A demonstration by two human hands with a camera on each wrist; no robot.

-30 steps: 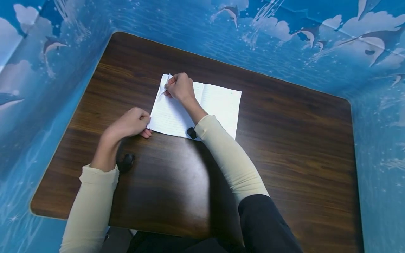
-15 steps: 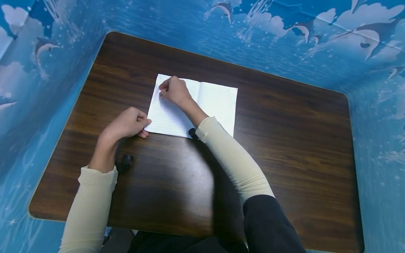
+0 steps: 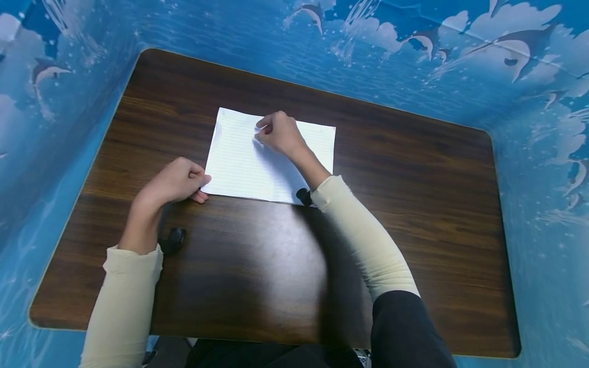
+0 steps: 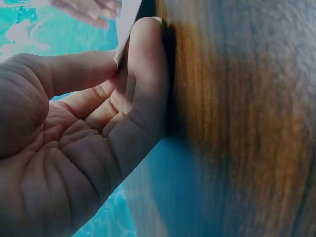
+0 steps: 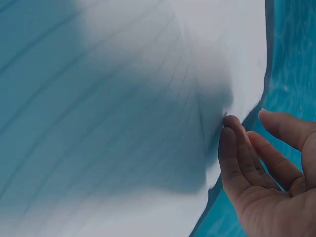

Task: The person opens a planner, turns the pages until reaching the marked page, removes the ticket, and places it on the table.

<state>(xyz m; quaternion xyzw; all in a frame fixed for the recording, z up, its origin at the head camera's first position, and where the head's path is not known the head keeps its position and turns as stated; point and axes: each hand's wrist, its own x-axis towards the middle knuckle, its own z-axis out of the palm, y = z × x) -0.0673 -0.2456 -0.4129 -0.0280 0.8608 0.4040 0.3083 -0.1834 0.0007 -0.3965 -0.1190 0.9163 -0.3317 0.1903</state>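
Observation:
An open lined notebook [image 3: 234, 171] lies on the dark wooden table. At its lower left corner, my left hand [image 3: 172, 180] pinches the page edge; the left wrist view shows the paper [image 4: 127, 22] between thumb and fingers. My right hand [image 3: 282, 134] is over the upper middle of the notebook, near the fold. In the right wrist view, the fingers [image 5: 234, 163] are nearly straight with their tips at the lined page [image 5: 123, 123], and the thumb stands apart from them. Part of the right-hand page is hidden by the right forearm.
Brown table top [image 3: 414, 204] surrounds the notebook. Blue sea-patterned sheeting [image 3: 257, 46] with dolphins and clouds borders the table. A small black device [image 3: 172, 241] is at the left wrist, and another black device [image 3: 303, 197] at the right wrist overlaps the notebook's near edge.
My right hand has moved from the notebook's upper left, where a page edge was raised, rightward toward the fold. My left hand stays at the lower left corner. The head view has shifted slightly.

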